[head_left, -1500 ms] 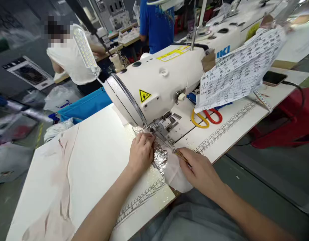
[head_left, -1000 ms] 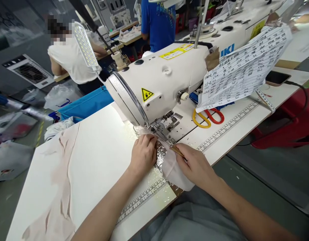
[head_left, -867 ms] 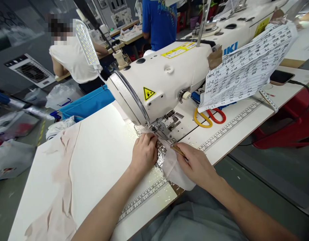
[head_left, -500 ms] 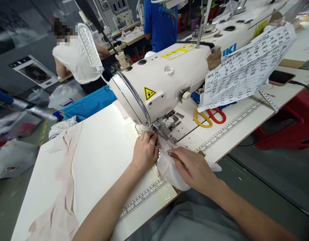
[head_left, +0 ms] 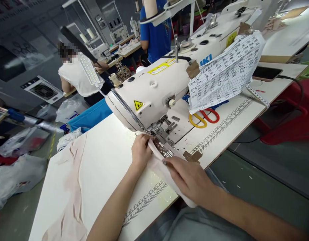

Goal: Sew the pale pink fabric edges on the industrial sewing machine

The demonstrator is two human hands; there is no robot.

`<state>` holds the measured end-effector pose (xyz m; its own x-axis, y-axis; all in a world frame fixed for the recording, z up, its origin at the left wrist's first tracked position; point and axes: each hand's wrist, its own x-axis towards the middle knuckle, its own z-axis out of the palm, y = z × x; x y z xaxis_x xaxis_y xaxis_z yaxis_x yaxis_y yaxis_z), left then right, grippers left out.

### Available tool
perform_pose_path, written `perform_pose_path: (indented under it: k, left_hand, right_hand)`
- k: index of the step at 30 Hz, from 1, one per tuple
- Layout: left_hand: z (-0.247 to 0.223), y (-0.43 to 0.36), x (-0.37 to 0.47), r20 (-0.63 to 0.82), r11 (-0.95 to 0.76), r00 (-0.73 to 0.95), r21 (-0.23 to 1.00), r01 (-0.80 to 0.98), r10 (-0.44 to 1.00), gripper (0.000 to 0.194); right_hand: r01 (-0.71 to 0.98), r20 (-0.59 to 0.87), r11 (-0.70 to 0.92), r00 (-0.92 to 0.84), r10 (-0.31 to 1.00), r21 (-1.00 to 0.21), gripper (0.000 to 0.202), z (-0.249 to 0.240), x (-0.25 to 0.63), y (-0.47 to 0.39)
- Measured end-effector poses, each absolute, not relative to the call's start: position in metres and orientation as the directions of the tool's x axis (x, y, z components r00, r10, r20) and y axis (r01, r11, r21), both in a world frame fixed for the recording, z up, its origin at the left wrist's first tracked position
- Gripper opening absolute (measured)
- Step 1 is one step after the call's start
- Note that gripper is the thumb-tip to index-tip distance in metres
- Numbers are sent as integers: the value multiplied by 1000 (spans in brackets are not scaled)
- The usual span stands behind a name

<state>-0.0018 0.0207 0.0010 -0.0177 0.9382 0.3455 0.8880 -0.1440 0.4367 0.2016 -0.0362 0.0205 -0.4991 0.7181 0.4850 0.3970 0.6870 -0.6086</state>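
Note:
My left hand (head_left: pixel 141 151) is closed on pale pink fabric (head_left: pixel 157 164), its fingertips right beside the needle area of a white sewing machine (head_left: pixel 154 87). The fabric runs as a folded strip from there toward me. My right hand (head_left: pixel 192 179) is closed over the nearer part of this strip, to the right of my left hand. A small dark tip of a slim tool (head_left: pixel 165 163) sticks out at its fingers; the rest is hidden by the hand. Between the hands and the machine shows a shiny metal plate (head_left: pixel 162 149).
Yellow-and-red-handled scissors (head_left: pixel 198 120) lie right of the machine under a handwritten sheet (head_left: pixel 225 73). A phone (head_left: pixel 267 73) rests farther right. More pink fabric (head_left: pixel 72 187) lies on the table's left. A red stool (head_left: pixel 282 124) stands at right. Two people are at work behind.
Both hands have shifted slightly, and the fabric strip is now folded up and stretched between them. The tool's brown handle, visible before in my right hand, is now hidden. The camera view has moved.

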Motion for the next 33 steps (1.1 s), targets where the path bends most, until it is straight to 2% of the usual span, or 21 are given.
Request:
perform_pose_path:
  k: [3, 7, 11, 33]
  left_hand:
    - [0, 23, -8, 302, -155, -65, 651, 743, 951, 15]
    - [1, 24, -10, 254, -131, -101, 752, 645, 962, 17]
    - [1, 24, -9, 251, -121, -113, 755, 644, 962, 17]
    - [2, 27, -11, 247, -135, -65, 709, 692, 967, 22]
  right_hand:
    - [579, 329, 560, -461, 824, -592, 26, 15, 211, -21]
    - [713, 214, 513, -473, 855, -478, 31, 10, 207, -3]
    - [730, 228, 554, -506, 832, -400, 32, 7, 199, 4]
    - [724, 252, 583, -526, 813, -369, 29, 5, 195, 7]
